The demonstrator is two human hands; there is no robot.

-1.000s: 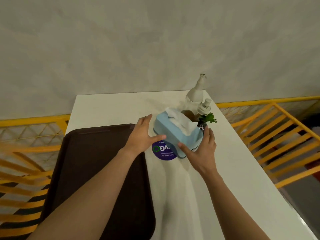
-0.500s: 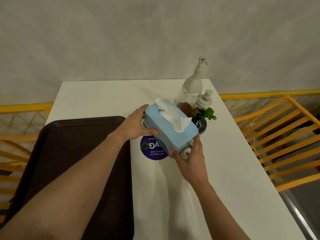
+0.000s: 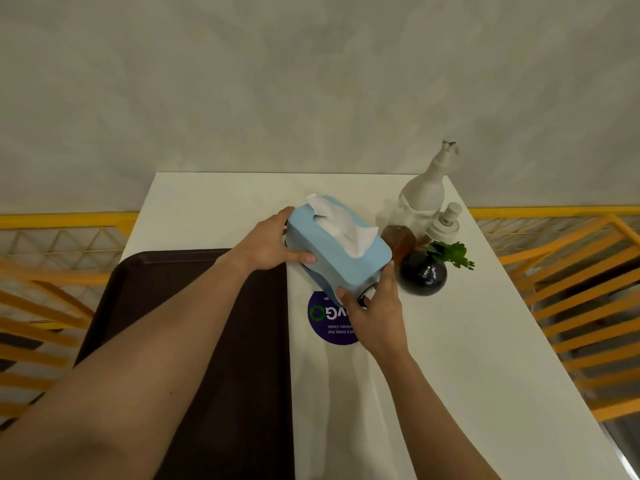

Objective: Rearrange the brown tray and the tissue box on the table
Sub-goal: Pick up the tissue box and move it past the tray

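A light blue tissue box (image 3: 337,256) with a white tissue sticking out of its top is held between both hands above the white table (image 3: 467,358), tilted with its far end to the left. My left hand (image 3: 268,244) grips its far left side. My right hand (image 3: 375,308) grips its near right corner. The brown tray (image 3: 156,282) lies flat on the left part of the table, partly hidden under my left forearm.
A tall white pump bottle (image 3: 424,188), a smaller pump bottle with amber liquid (image 3: 403,237) and a black round vase with a green plant (image 3: 424,273) stand right of the box. A purple round sticker (image 3: 327,318) lies under it. Orange railings (image 3: 571,271) flank the table.
Both hands have lifted the tissue box off the table and moved it slightly left and away from the bottles. The camera view has shifted a little.
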